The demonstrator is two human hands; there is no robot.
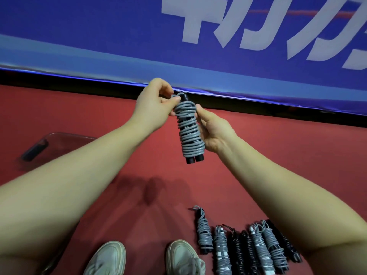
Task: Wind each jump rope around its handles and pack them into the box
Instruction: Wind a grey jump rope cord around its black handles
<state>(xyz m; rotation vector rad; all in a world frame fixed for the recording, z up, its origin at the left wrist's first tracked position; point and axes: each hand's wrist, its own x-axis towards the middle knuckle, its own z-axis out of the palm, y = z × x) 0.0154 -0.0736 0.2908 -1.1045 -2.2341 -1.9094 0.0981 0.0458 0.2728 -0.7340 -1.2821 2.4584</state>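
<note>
Item 1: jump rope (pixel 189 128), grey cord wound in close coils round two black handles set side by side. I logged it held upright in the air above the red floor (pixel 278 147), in front of the blue banner (pixel 99 36), with the handle butts pointing down.

Item 2: left hand (pixel 156 104). The arm reached forward from the lower left edge of the view. Thumb and fingertips pinched the small cord loop at the top end of the bundle.

Item 3: right hand (pixel 215 133). The arm reached in from the lower right, palm turned to the bundle. The thumb lay along the coils' right side and the fingers curled behind, gripping the middle.

Item 4: wound ropes (pixel 248 247), grey and black, lying in a row on the floor near the view's bottom edge, partly under the right forearm.

Item 5: clear box (pixel 65 134) on the floor at the left, partly hidden by the left forearm. I noted a dark object (pixel 34 150) in it.

Item 6: two pale shoes (pixel 184 259) at the bottom edge.
</note>
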